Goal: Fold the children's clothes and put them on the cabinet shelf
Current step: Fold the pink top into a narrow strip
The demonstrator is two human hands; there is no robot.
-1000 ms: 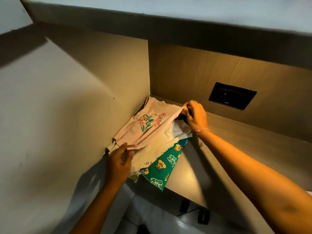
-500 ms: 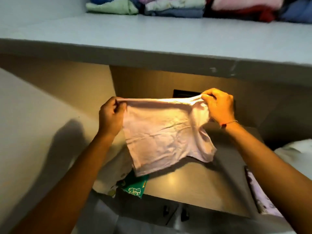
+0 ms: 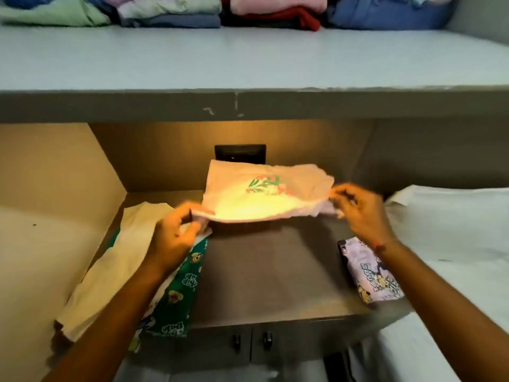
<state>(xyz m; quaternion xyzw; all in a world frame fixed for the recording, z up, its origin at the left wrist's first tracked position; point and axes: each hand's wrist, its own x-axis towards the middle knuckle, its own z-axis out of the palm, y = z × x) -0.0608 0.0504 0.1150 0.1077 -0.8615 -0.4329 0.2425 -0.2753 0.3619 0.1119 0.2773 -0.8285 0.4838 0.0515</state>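
Warmly lit from above, a recessed table (image 3: 270, 274) is seen between a grey upper shelf (image 3: 248, 64) and a pair of cabinet doors (image 3: 250, 340) below its front edge. A pale pink shirt (image 3: 264, 194) with a floral print is held stretched in the air over the back half of the table, its long axis running left to right, print facing up. The left hand (image 3: 173, 235) is placed at the shirt's near left corner, with the fingers (image 3: 198, 230) pinched on the hem. The right hand (image 3: 358, 213) is placed at the shirt's right end, where the cloth is pinched between thumb and fingers; this part is blurred. Both hands are equally close to the shirt, one at each end, and the shirt's body extends away from them toward the back wall.

Directly under the shirt, the table is bare, so a place for laying it flat appears to be free. To the left of the shirt, a cream garment (image 3: 110, 271) is draped over a green cartoon-print cloth (image 3: 176, 293), both overhanging the table's front edge. To the right of the shirt, a folded lilac print garment (image 3: 369, 274) lies by the right wrist. Beyond that, something white (image 3: 451, 230), perhaps bedding, is seen. Behind the shirt, a dark wall socket (image 3: 239, 153) is partly hidden. Stacks of folded clothes (image 3: 220, 9) are lined up at the back of the upper shelf, well above the shirt.
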